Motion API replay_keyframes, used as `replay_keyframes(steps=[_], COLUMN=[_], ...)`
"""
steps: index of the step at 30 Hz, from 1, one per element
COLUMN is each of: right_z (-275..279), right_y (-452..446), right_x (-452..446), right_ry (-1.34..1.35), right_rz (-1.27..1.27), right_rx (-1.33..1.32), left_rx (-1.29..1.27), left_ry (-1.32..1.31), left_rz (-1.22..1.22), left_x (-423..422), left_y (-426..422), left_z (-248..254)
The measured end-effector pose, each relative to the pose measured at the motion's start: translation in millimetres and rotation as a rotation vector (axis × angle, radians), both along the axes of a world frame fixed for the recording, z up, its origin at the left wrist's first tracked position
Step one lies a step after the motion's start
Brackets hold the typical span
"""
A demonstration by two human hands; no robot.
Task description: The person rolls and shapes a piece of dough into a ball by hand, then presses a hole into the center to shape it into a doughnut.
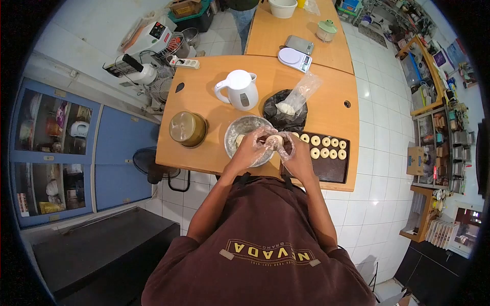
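Observation:
My left hand (pixel 251 149) and my right hand (pixel 297 157) come together over the right side of a metal bowl (pixel 231 127). Between their fingertips they grip a pale dough ring (pixel 274 139). The fingers look whitish, as if floury. Inside the bowl, some pale dough (pixel 239 138) shows beside my left hand, which hides part of the interior. Right of my right hand lies a dark baking tray (pixel 329 171) with several dough rings (pixel 325 152) in rows at its far side.
Behind the bowl are a black plastic bag (pixel 272 108), a clear bag of white flour-like stuff (pixel 306 92) and a white electric kettle (pixel 242 94). A brownish container (pixel 187 128) stands left. Scales (pixel 294 59) lie farther back. A person (pixel 242 20) stands beyond the table.

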State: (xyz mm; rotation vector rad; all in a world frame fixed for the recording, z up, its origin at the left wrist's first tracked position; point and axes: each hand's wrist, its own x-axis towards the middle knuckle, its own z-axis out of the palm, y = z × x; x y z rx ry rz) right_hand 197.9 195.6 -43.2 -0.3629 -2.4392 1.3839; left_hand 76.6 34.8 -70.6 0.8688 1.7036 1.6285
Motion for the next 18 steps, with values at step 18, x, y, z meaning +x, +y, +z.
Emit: replay_keyframes(steps=[18], right_z=[18], right_y=[0], right_x=[1], right_ry=[0.016], right_rz=[-0.087], right_rx=[-0.177], left_rx=[0.135], left_ry=[-0.313], left_rz=[0.040], left_x=[11], left_y=[-3], left_z=[36])
